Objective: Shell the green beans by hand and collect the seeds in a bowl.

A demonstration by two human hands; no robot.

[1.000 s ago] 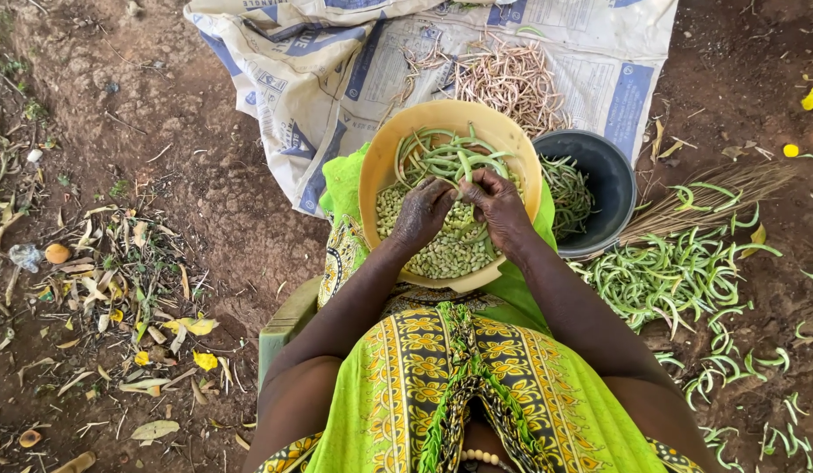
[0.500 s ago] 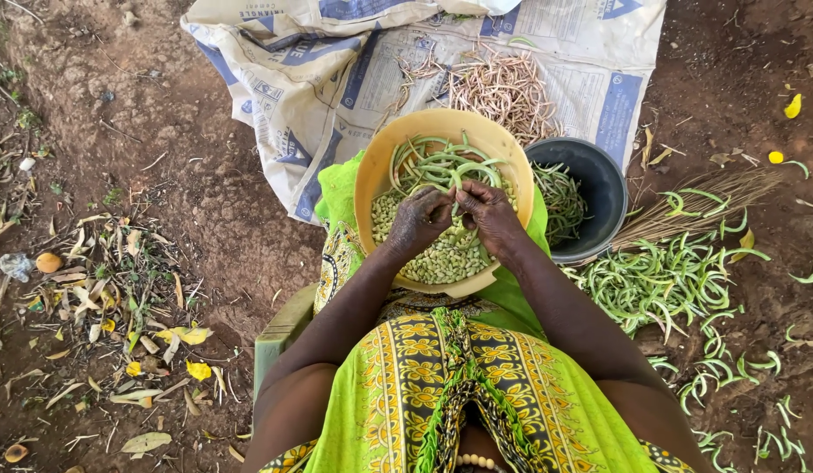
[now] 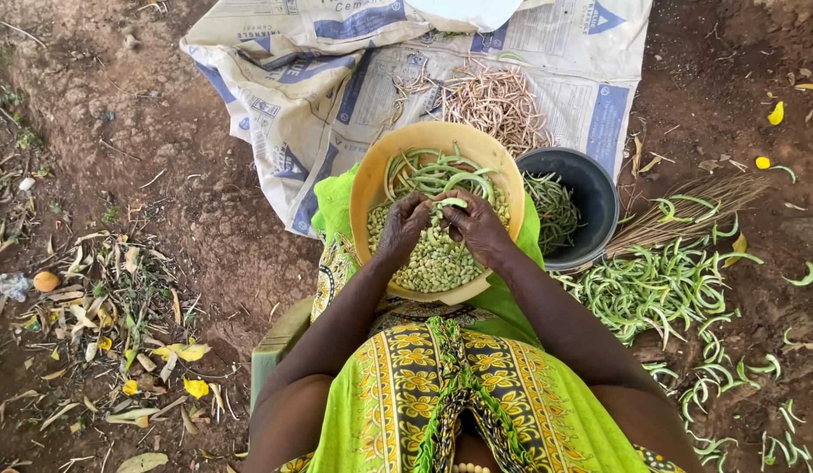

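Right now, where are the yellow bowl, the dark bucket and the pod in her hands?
yellow bowl (image 3: 364,188): head view, bare left rim.
dark bucket (image 3: 599,188): head view, inner right wall.
pod (image 3: 450,203): head view, middle, between both hands.

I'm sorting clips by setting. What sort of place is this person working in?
Most likely an outdoor yard or farm plot: bare dirt ground with fallen leaves, a printed sack spread on the soil, and a pile of green pods lying on the ground.

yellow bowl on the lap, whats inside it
The yellow bowl holds pale shelled beans near the person and green pods at the far side. Both hands cover the middle, so whatever lies beneath them stays hidden.
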